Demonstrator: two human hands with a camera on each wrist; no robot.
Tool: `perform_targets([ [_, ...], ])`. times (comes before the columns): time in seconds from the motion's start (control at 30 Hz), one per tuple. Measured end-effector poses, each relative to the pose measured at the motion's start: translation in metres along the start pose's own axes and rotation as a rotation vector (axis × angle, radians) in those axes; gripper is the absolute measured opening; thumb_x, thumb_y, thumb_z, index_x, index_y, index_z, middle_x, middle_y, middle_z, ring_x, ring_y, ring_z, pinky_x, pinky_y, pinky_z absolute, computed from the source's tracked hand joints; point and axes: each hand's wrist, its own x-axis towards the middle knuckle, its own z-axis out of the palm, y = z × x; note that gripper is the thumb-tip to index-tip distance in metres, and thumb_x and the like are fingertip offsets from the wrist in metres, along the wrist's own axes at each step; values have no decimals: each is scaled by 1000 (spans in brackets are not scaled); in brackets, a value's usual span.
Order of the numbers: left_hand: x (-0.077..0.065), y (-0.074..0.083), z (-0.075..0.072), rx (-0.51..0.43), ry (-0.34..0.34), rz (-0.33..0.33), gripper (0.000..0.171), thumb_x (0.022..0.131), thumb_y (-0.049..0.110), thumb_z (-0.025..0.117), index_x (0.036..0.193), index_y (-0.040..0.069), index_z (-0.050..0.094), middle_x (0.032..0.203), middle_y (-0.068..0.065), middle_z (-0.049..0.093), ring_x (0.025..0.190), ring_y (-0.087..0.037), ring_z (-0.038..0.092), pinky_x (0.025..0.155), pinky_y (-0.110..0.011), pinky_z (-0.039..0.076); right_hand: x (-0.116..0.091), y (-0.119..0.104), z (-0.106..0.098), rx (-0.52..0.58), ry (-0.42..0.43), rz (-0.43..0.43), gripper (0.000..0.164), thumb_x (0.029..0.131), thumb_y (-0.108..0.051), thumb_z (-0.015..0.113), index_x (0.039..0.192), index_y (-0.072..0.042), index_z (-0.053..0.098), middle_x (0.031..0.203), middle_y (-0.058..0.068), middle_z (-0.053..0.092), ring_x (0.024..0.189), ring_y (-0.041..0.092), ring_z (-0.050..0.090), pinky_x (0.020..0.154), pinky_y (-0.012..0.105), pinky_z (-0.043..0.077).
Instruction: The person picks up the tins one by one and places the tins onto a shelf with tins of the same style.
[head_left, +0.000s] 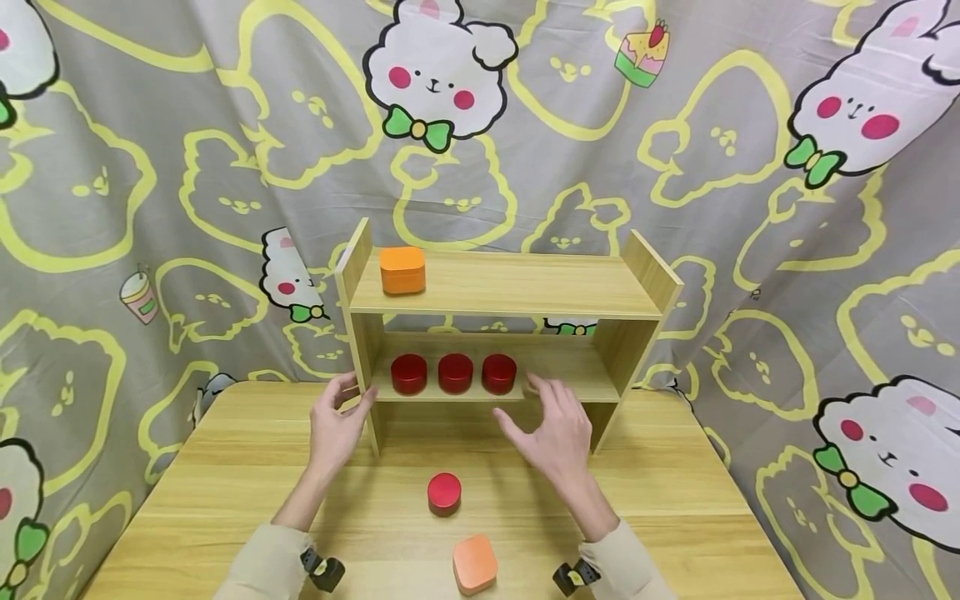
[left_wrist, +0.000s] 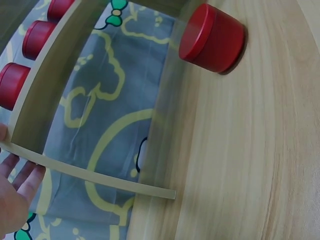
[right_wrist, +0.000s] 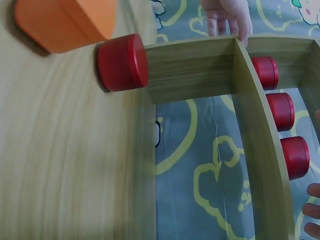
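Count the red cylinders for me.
4. A left red cylinder, a middle one and a right one stand on the lower shelf; another is on the table in front.

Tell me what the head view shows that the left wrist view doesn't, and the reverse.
Head view only: the orange lidded box on the top shelf, the paler orange lidded box on the table, and the right hand.

Left wrist view only: the underside of the lower shelf, with patterned curtain visible through the opening beneath it.

Both: three round red containers on the lower shelf, another round red container on the table, and the left hand at the side panel.
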Motion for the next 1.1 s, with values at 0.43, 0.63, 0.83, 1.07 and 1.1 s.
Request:
perform_targets([
  [0.43, 1, -2, -1, 12, 7, 0, 34, 97, 9, 76, 129, 2, 68, 128, -19, 69, 98, 7, 63, 83, -7, 59, -17, -3, -16, 31, -32, -53, 65, 78, -55, 85, 122, -9, 74, 110, 7, 78, 98, 27, 73, 73, 42, 63],
  [0.63, 1, -3, -1, 21, 9, -6, 34, 96, 11, 78, 128, 5, 70, 124, -14, 69, 97, 7, 64, 83, -7, 59, -30, -4, -20, 8, -110, -85, 68, 79, -60, 81, 128, -12, 72, 112, 4, 77, 99, 24, 72, 74, 38, 63],
  [0.83, 3, -4, -1, 19, 14, 2, 34, 95, 9, 78, 128, 5, 71, 123, -10, 71, 97, 7, 64, 83, -7, 60, -41, -5, -24, 21, -157, -87, 69, 80, -62, 80, 129, -14, 72, 111, 2, 77, 99, 21, 72, 73, 34, 64],
  [1.07, 2, -3, -2, 13, 11, 2, 33, 95, 10, 78, 128, 5, 71, 124, -15, 70, 98, 6, 65, 82, -8, 60, -56, -2, -27, 62, -226, -117, 68, 83, -64, 78, 129, -15, 71, 113, 1, 78, 102, 17, 72, 78, 35, 64],
  [1.1, 2, -3, -2, 12, 11, 1, 33, 95, 11, 78, 127, 5, 71, 124, -14, 70, 98, 6, 65, 82, -8, 60, -59, -1, -28, 71, -239, -128, 68, 83, -64, 78, 130, -15, 71, 114, 0, 77, 102, 17, 71, 79, 35, 64],
])
